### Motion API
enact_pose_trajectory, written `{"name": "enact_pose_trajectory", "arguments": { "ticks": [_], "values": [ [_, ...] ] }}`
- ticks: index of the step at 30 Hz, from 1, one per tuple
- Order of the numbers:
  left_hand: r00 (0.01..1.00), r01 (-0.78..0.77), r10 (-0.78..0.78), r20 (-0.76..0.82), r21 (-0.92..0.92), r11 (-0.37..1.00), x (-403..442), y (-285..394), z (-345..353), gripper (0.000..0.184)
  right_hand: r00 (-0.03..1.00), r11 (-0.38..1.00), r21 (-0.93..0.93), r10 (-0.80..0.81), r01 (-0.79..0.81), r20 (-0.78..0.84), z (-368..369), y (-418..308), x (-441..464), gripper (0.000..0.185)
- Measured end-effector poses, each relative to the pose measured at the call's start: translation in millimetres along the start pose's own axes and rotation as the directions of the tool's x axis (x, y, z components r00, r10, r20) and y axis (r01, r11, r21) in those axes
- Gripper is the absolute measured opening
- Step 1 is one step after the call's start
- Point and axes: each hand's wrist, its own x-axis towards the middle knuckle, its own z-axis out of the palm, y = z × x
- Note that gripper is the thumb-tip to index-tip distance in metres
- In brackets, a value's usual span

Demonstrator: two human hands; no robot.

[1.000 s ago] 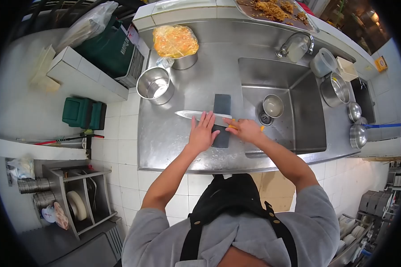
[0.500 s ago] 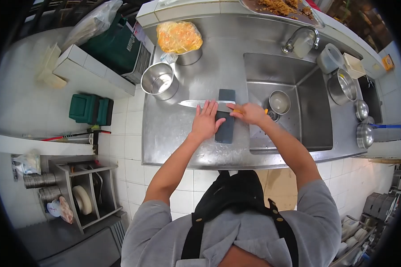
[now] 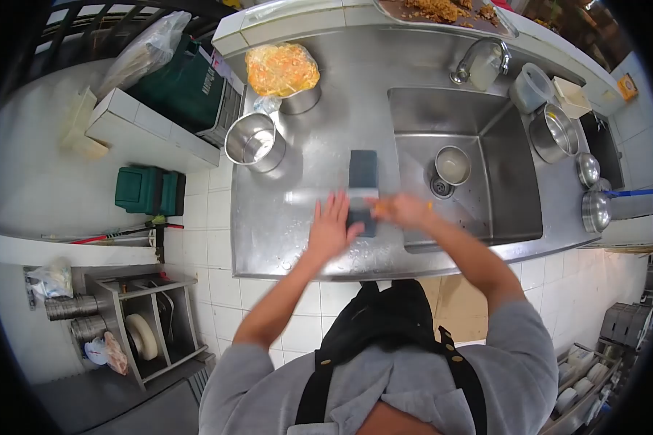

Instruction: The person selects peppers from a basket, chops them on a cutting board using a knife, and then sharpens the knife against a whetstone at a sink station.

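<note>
A dark sharpening stone (image 3: pixel 363 170) lies lengthwise on the steel counter, left of the sink. Across it rests a knife (image 3: pixel 363 193), its blade blurred by motion and pointing left. My left hand (image 3: pixel 330 228) lies with fingers spread at the blade, its thumb beside the stone. Fingers of my right hand (image 3: pixel 403 211) are wrapped round the knife's yellow-orange handle, close to the stone's right side. Both hands are smeared by motion.
The sink (image 3: pixel 479 188) holds a small metal bowl (image 3: pixel 453 165). An open steel pot (image 3: pixel 255 143) and a bag of orange food (image 3: pixel 281 69) on another pot stand at the back left. Pots and bowls line the right edge, past the faucet (image 3: pixel 479 61).
Both hands and the knife have moved down along the stone, nearer the counter's front edge, since half a second ago. The view has also shifted slightly.
</note>
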Motion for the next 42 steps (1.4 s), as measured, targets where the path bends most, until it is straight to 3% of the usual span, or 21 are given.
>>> {"name": "enact_pose_trajectory", "arguments": {
  "ticks": [1,3,4,7,11,13,14,16,17,19,22,23,25,27,31,34,36,37,39,42],
  "values": [
    [1.000,-0.005,0.004,0.018,0.016,1.000,-27,11,1,0.082,1.000,1.000,-0.003,-0.001,0.001,-0.003,12,-7,-18,0.049],
    [0.984,0.067,-0.068,0.167,0.013,0.998,-46,28,-10,0.084,0.982,0.965,-0.222,-0.167,0.143,-0.093,26,-15,-37,0.048],
    [0.999,0.012,-0.014,0.029,0.066,0.998,-35,17,7,0.083,0.998,0.996,-0.091,-0.006,0.013,0.067,18,-7,-23,0.049],
    [1.000,-0.006,0.006,-0.010,0.011,1.000,48,-13,-2,0.082,0.995,0.993,-0.070,0.098,-0.098,-0.003,-34,7,30,0.050],
    [0.999,-0.031,0.031,-0.044,0.000,1.000,15,-6,1,0.080,0.996,0.991,-0.117,0.077,-0.072,0.033,-16,0,12,0.051],
    [0.998,0.031,-0.038,0.053,0.118,0.993,-44,26,-4,0.078,0.982,0.978,-0.149,-0.162,0.145,-0.103,25,-15,-29,0.046],
    [0.999,0.024,-0.029,0.042,0.125,0.992,-31,20,-3,0.078,0.980,0.977,-0.158,-0.165,0.146,-0.115,16,-10,-22,0.046],
    [1.000,0.021,-0.022,0.014,0.062,0.998,-17,12,3,0.078,0.993,0.993,0.028,-0.114,0.115,-0.027,4,-3,-14,0.048],
    [1.000,0.025,-0.025,0.006,0.069,0.997,13,0,3,0.078,0.992,0.992,0.024,-0.124,0.125,-0.030,-13,4,7,0.048],
    [1.000,-0.007,0.006,-0.026,-0.031,0.999,70,-23,0,0.083,0.996,0.990,-0.137,0.017,-0.029,-0.090,-42,16,45,0.052],
    [0.999,-0.016,0.015,-0.044,-0.019,1.000,37,-16,7,0.081,0.999,0.993,-0.112,0.022,-0.027,-0.037,-21,8,24,0.052],
    [0.999,-0.020,0.019,-0.047,-0.016,1.000,8,-4,6,0.081,0.996,0.996,-0.068,-0.058,0.053,-0.070,-1,-1,1,0.052],
    [0.995,0.067,-0.072,0.070,0.078,0.995,-46,27,-2,0.077,0.984,0.990,-0.041,-0.137,0.133,-0.114,18,-8,-19,0.052],
    [0.998,0.056,-0.058,0.035,0.079,0.995,-22,20,1,0.078,0.996,0.986,-0.149,-0.086,0.080,-0.037,20,-7,-20,0.052],
    [0.999,0.033,-0.033,-0.021,0.035,0.999,81,-21,2,0.083,0.994,0.997,-0.073,0.002,-0.011,-0.111,-47,19,52,0.050],
    [0.998,0.000,0.002,-0.065,0.024,1.000,39,-14,15,0.086,0.989,0.983,-0.118,0.145,-0.139,0.041,-27,-1,23,0.049],
    [0.999,0.029,-0.031,0.010,0.092,0.995,-27,18,10,0.088,0.976,0.987,-0.048,-0.157,0.151,-0.152,31,3,-22,0.049],
    [0.990,0.088,-0.093,0.106,0.053,0.995,-42,35,-3,0.089,0.973,0.987,-0.060,-0.160,0.152,-0.166,24,7,-15,0.049],
    [0.998,0.057,-0.059,0.031,0.051,0.997,-18,24,8,0.088,0.989,0.992,-0.050,-0.122,0.118,-0.085,25,9,-19,0.048],
    [0.998,0.005,-0.006,-0.063,-0.016,1.000,58,-9,11,0.087,0.991,0.997,-0.070,0.003,-0.012,-0.134,-37,27,37,0.049]
  ]
}}
